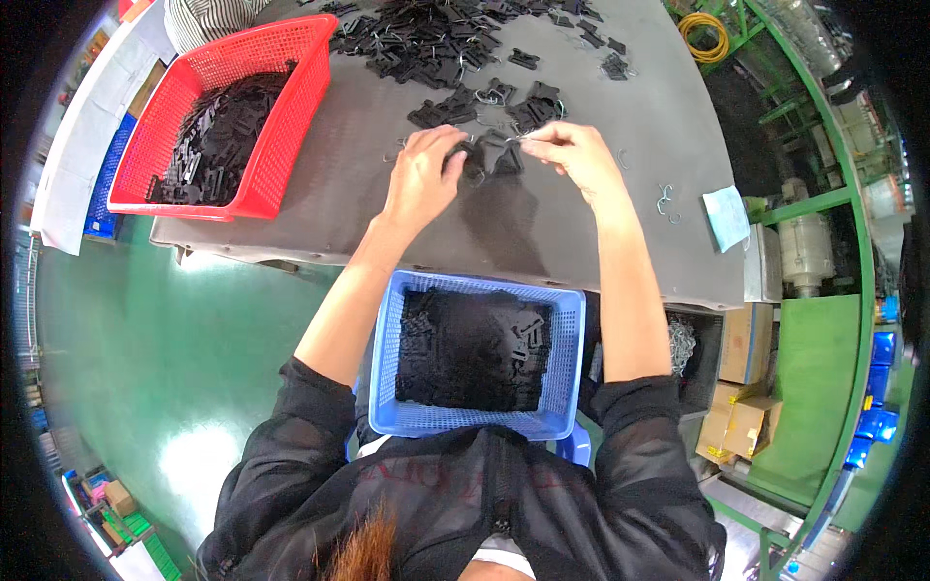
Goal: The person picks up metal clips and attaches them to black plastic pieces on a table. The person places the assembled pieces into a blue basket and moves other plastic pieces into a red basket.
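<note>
Over the grey table my left hand (426, 174) curls its fingers and thumb around a dark plastic part, which is mostly hidden by the fingers. To its right my right hand (573, 160) pinches a thin silver wire hook (515, 138) between thumb and fingertips. Between the hands lies a black plastic piece (501, 158). Just beyond them are small groups of black plastic parts (538, 105) with wire hooks among them. A blue basket (382, 363) full of flat black plastic parts stands in front of my body, below the table edge.
A red basket (308, 107) holding black parts stands at the table's left. At the far side a large heap of black parts (417, 44) spreads out. Loose wire hooks (666, 200) and a light-blue cloth-like sheet (725, 218) lie at the right. Cardboard boxes (751, 426) stand below.
</note>
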{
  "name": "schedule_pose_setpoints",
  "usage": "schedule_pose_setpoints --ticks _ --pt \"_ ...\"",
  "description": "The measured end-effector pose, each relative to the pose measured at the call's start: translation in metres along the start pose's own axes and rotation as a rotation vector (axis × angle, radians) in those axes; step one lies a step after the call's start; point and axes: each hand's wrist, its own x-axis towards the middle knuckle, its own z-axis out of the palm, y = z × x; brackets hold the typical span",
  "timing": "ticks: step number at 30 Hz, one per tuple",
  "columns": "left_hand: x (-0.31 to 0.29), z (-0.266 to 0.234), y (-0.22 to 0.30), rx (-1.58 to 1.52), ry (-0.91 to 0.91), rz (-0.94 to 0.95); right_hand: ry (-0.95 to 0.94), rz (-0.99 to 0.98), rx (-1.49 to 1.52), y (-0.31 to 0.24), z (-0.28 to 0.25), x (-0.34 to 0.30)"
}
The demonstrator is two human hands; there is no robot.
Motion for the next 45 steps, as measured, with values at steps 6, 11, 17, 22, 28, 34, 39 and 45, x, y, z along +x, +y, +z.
schedule_pose_setpoints --ticks 6,11,17,22,28,34,39,45 --pt "0.003 0.02 0.006 0.238 -0.254 -0.013 0.084 0.026 0.4 0.033 0.001 -0.005" --pt "0.005 0.023 0.005 0.351 -0.31 0.01 0.076 -0.01 0.56 0.033 -0.008 0.003" --pt "0.01 0.021 -0.005 0.503 -0.348 0.097 0.241 -0.065 0.074 0.032 -0.011 -0.008" --pt "0.025 0.015 -0.009 0.33 -0.104 0.083 0.696 -0.19 -0.616 0.048 -0.016 -0.012" --pt "0.018 0.008 0.013 -0.206 -0.031 -0.302 0.451 -0.477 -0.775 0.06 0.036 0.006" --pt "-0.006 -0.02 0.009 -0.294 -0.051 -0.515 0.461 -0.459 -0.931 0.076 0.067 -0.024" --pt "-0.03 -0.042 0.056 -0.328 -0.727 -0.304 0.299 -0.497 -0.753 0.081 0.052 -0.069" --pt "-0.03 -0.032 0.009 0.241 -0.112 -0.108 0.119 -0.564 -0.749 0.061 0.048 -0.145"
